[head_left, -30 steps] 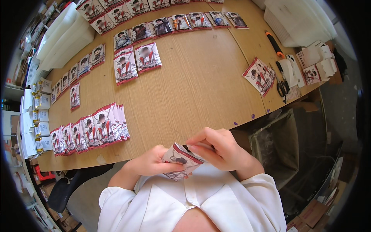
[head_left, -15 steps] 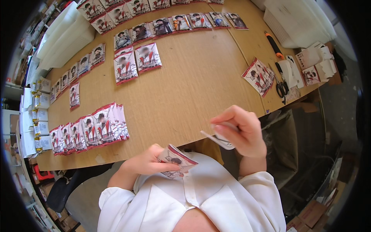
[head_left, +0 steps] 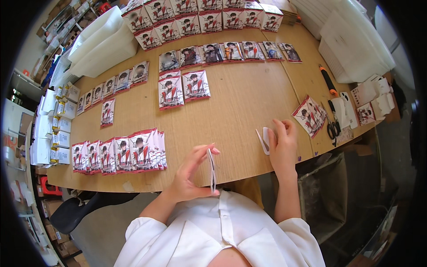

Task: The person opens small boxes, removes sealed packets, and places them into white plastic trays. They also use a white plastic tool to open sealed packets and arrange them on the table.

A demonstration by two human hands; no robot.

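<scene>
My left hand (head_left: 183, 178) pinches a thin printed packet (head_left: 212, 171) upright, fingers at its top edge and thumb at the bottom. I see this packet almost edge-on, just past the table's near edge. My right hand (head_left: 285, 149) is over the table's near right part, its fingers bent around a white V-shaped piece (head_left: 266, 140) whose thin arms point away from me. What that piece is made for does not show. Close to the right hand lies a small fan of red-and-white packets (head_left: 308, 116). At the left, a row of overlapping packets (head_left: 122, 153) lies near the front edge.
Black scissors (head_left: 332, 127) and an orange-and-black cutter (head_left: 328, 80) lie at the right. More packets (head_left: 207, 53) lie in rows further back, before stacked printed boxes (head_left: 187, 24). White plastic bins (head_left: 104, 46) and small white cartons (head_left: 64, 124) line the left side.
My right hand has moved down to the table with the white V-shaped piece. The left hand has turned its packet from face-up to edge-on. The view has shifted, showing more of the table's far side.
</scene>
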